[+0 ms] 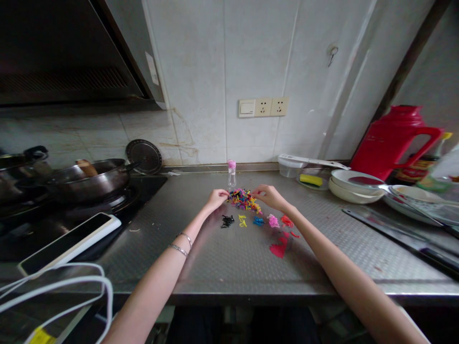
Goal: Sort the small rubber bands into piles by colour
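Note:
A heap of small mixed-colour rubber bands [244, 198] lies on the steel counter [229, 258]. My left hand [216, 198] pinches at the heap's left edge, and my right hand [269, 196] pinches at its right edge. What each pinch holds is too small to see. In front of the heap lie sorted little piles: black [227, 220], yellow [243, 220], blue [258, 220], pink [273, 220] and red [287, 221]. A small clear bottle with a pink cap [232, 174] stands just behind the heap.
A stove with pans [86, 179] and a phone [70, 243] with white cables lie on the left. On the right are bowls and plates [353, 184], a red thermos jug [392, 141], a clear tub [292, 166] and a long knife [401, 236].

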Tool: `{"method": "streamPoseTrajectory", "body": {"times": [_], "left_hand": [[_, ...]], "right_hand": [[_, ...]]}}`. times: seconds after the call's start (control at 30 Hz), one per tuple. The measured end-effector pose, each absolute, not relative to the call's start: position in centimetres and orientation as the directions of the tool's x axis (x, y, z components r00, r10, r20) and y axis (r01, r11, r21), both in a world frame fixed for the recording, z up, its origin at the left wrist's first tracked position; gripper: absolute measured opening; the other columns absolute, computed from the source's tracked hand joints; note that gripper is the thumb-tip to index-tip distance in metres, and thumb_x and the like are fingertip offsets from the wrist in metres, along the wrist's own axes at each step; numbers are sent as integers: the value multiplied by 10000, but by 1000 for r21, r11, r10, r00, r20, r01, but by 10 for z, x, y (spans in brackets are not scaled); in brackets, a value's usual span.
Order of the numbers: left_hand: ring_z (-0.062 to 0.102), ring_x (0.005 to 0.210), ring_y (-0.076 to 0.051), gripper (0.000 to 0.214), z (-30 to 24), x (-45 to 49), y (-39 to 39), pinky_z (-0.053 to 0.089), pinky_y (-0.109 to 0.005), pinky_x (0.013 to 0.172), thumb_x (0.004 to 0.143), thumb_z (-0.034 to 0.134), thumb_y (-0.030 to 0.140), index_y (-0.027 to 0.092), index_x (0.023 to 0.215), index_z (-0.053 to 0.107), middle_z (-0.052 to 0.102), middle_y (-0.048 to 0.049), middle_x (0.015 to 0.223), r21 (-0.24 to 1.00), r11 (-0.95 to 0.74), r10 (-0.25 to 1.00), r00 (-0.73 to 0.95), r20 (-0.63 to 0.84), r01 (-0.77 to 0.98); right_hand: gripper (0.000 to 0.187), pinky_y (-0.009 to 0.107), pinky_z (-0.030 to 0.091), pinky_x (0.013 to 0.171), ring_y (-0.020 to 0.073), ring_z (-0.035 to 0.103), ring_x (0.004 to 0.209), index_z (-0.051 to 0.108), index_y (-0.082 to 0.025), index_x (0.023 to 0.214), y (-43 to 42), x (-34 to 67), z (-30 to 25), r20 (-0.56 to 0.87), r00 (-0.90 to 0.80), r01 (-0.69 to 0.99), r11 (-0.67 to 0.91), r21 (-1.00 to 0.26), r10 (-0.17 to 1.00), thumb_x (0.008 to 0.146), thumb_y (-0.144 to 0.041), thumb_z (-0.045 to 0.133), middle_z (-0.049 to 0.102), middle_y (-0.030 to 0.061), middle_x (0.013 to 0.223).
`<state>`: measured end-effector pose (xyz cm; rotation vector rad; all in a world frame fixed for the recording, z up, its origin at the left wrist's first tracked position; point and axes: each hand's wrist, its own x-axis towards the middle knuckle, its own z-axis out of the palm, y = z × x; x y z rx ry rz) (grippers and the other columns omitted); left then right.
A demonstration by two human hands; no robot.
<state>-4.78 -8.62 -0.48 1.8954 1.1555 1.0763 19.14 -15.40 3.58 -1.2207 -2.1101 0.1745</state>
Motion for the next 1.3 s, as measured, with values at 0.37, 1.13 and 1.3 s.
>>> {"method": "streamPoseTrajectory", "body": {"times": [0.37,1.13,1.3], "left_hand": [[583,639,-109,158,-2,-48,-90,451,-215,613,672,536,84,93,765,664,669,-56,730,838,-387,914,281,293,385],[555,611,-124,249,-1,-41,-104,409,-224,582,684,592,318,96,760,672,649,-57,684,725,-514,840,441,316,459],[536,580,-118,236,3,-40,-112,385,-220,559,657,615,311,114,773,670,637,-43,657,630,-534,832,482,274,564]], "right_hand": [[149,245,429,702,137,572,737,670,-152,783,-193,119,35,382,-652,529,754,-390,655,780,-194,527,652,54,782],[247,239,455,690,157,617,732,692,-179,866,-164,185,39,502,-322,744,542,-390,803,794,-331,512,692,61,833],[244,238,467,676,160,628,716,697,-176,856,-157,205,31,466,-267,778,474,-413,844,775,-334,529,702,52,828]]}}
